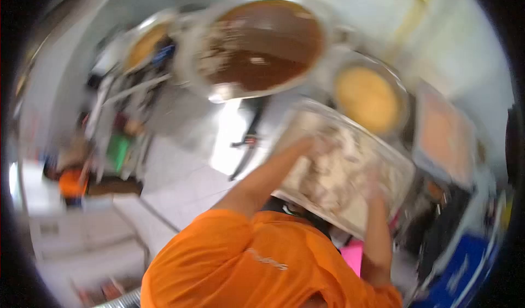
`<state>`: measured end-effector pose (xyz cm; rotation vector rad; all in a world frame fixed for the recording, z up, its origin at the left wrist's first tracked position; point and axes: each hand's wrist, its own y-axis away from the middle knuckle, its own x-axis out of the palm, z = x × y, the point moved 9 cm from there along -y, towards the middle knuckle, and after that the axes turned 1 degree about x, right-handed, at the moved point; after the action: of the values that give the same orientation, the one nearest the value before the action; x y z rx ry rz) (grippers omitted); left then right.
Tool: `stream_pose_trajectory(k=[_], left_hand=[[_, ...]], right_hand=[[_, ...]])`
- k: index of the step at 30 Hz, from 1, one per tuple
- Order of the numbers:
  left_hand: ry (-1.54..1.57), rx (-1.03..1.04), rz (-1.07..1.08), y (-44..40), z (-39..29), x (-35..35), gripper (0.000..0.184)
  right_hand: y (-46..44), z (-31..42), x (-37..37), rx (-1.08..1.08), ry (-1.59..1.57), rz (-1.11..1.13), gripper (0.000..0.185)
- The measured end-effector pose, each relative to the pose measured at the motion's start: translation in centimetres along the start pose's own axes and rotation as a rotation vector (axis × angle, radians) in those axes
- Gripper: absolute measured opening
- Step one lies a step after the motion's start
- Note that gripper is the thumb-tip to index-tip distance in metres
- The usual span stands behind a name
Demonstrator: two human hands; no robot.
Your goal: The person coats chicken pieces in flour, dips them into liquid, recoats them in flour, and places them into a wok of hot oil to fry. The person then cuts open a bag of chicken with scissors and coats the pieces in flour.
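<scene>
A rectangular tray (403,168) holds pale flour with lumpy coated pieces in it. My left hand (318,143) is in the flour at the upper left part of the tray, dusted pale and smeared by motion. On the tray's right side, my right hand (374,183) is also down at the flour, whitened and blurred. The fingers of both hands blend into the flour, so what they touch or hold cannot be made out.
Beyond the tray is a wide metal pan (188,56) of dark brown liquid with pale pieces at its left. A bowl of yellow-orange mixture (367,99) and a container of orange-pink contents (445,136) stand right. Someone in orange (73,183) is far left.
</scene>
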<state>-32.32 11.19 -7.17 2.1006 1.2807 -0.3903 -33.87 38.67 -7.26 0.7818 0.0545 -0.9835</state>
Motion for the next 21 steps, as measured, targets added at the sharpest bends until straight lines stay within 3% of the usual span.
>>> stream_pose_trajectory(k=[3, 7, 10, 14, 17, 19, 21], left_hand=[[0.359, -0.146, -0.082, 2.8, 2.0, -1.4, 0.087], [0.658, -0.194, -0.148, 4.4, 2.2, -0.1, 0.084], [0.777, -0.184, -0.222, 4.2, 1.4, 1.2, 0.082], [0.874, -0.171, -0.269, 3.6, 0.5, 0.9, 0.080], [0.890, -0.185, -0.232, 4.2, 0.5, 0.5, 0.078], [0.890, -0.193, -0.195, 4.7, 0.5, 0.2, 0.077], [0.886, -0.202, -0.175, 5.4, 0.8, -0.2, 0.076]], right_hand=[[0.0, -4.5, -1.5, 0.164, -0.204, 0.043, 0.062], [-0.4, -7.3, 2.9, 0.282, -0.370, 0.114, 0.064], [-3.2, -6.6, 6.7, 0.269, -0.540, 0.093, 0.066], [-6.5, -5.4, 6.4, 0.192, -0.691, 0.007, 0.068], [-5.3, -6.7, 1.8, 0.195, -0.325, -0.032, 0.070], [-4.2, -9.2, -0.9, 0.198, 0.064, 0.029, 0.071], [-1.9, -11.4, -1.7, 0.237, 0.208, 0.125, 0.072]])
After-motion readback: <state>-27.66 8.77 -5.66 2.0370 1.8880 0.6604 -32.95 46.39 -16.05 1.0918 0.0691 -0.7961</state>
